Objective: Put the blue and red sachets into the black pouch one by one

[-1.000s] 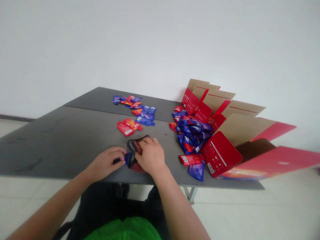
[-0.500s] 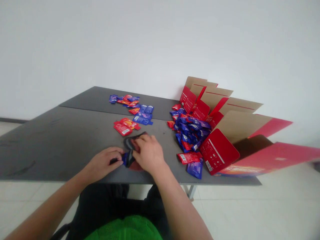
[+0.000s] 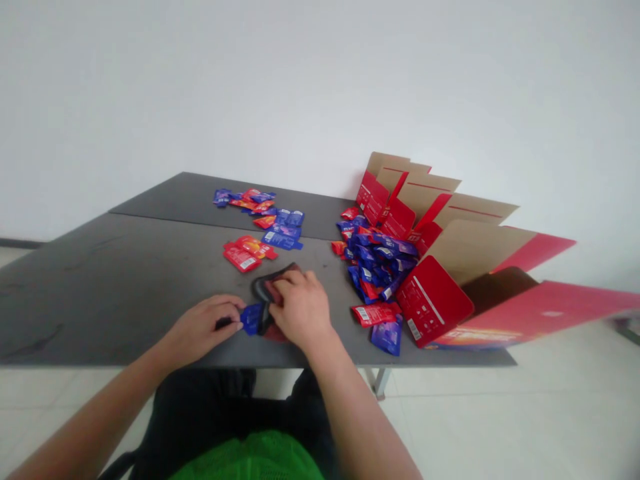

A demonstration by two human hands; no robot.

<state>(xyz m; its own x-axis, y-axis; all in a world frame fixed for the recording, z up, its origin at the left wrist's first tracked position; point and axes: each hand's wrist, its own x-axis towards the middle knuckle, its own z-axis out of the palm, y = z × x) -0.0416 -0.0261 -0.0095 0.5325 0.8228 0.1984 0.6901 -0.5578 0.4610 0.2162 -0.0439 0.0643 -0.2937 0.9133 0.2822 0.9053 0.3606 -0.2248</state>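
Note:
With finger and thumb closed, my left hand [image 3: 206, 325] pinches one end of a small blue packet [image 3: 252, 319] near the table's front edge. The packet's other end meets a dark object [image 3: 263, 288], black with reddish-brown parts, whose kind I cannot make out. My right hand [image 3: 303, 305] is closed over that object from the right, covering much of it. Just beyond the hands lie flat red packets [image 3: 243, 257], and behind them blue ones [image 3: 281, 238].
Red and blue packets [image 3: 383, 260] are heaped on the right of the grey table [image 3: 125, 287]. Beside them several open red cardboard boxes [image 3: 435, 303] stand in a row, flaps up. More mixed packets [image 3: 247, 199] lie farther back, near the white wall [image 3: 250, 87].
The gap between my left hand and the dark object has widened, and more of the blue packet shows. The whole view has shifted slightly.

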